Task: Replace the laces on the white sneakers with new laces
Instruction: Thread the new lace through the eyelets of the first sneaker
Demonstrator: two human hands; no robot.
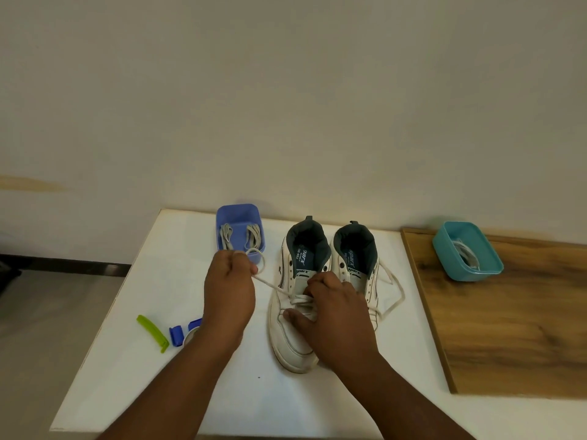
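1. Two white sneakers stood side by side on a white worktop (133,360), toes toward you and heel openings toward the wall.
2. Your left hand (229,289) was raised just left of the left sneaker (290,341), its fingers curled tight around a white lace (271,285). The lace ran taut from that fist down to the eyelets of the sneaker, with a loop showing above your knuckles.
3. Your right hand (333,315) lay over the middle of the same sneaker, its fingers bent and pinching the crossed lace there, thumb pressed on the upper.
4. The right sneaker (357,258) sat just beside it, partly hidden by your right hand, a loose lace (395,290) trailing off its right side.
5. A blue tub (239,214) behind your left hand held two bundled grey laces (254,238).
6. A teal tub (467,268) stood on a wooden board (514,338) at the right, something pale inside.
7. A green clip (152,333) and a blue clip (176,335) lay near the worktop's left edge.
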